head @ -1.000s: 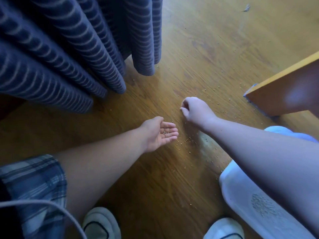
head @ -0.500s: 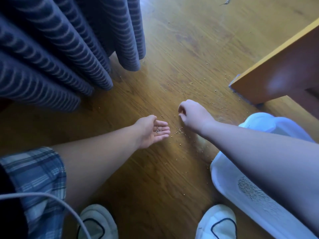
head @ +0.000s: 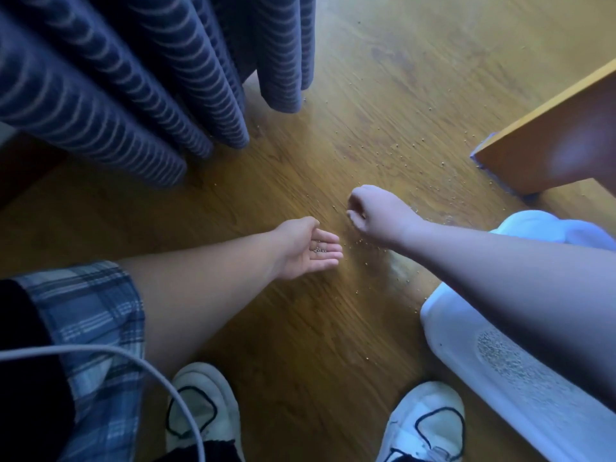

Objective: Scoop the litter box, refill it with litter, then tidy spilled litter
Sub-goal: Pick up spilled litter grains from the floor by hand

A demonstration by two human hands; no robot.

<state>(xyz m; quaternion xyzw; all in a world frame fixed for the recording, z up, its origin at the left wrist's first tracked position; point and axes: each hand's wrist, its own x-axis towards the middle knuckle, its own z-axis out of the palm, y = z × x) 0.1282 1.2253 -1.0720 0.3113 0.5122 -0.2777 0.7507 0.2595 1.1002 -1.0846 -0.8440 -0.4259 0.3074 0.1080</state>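
Observation:
My left hand (head: pixel 305 250) lies palm up just above the wooden floor, fingers straight, with a small heap of grey litter grains (head: pixel 319 250) on it. Just to its right, my right hand (head: pixel 376 213) has its fingers curled down, their tips pinched together at the floor among spilled litter (head: pixel 363 243). More loose grains (head: pixel 400 151) are scattered further out. The white litter box (head: pixel 443 315) stands at the lower right, partly hidden under my right forearm, with grey litter (head: pixel 510 358) inside it.
A dark blue striped curtain (head: pixel 133 78) hangs to the floor at the upper left. The corner of a wooden furniture piece (head: pixel 550 145) juts in at the right. My two white shoes (head: pixel 203 405) (head: pixel 426 425) stand below, and a grey cable (head: pixel 100 353) crosses the lower left.
Both hands stay close together over the same patch of floor. My view has shifted slightly, and the litter box shows more at the lower right.

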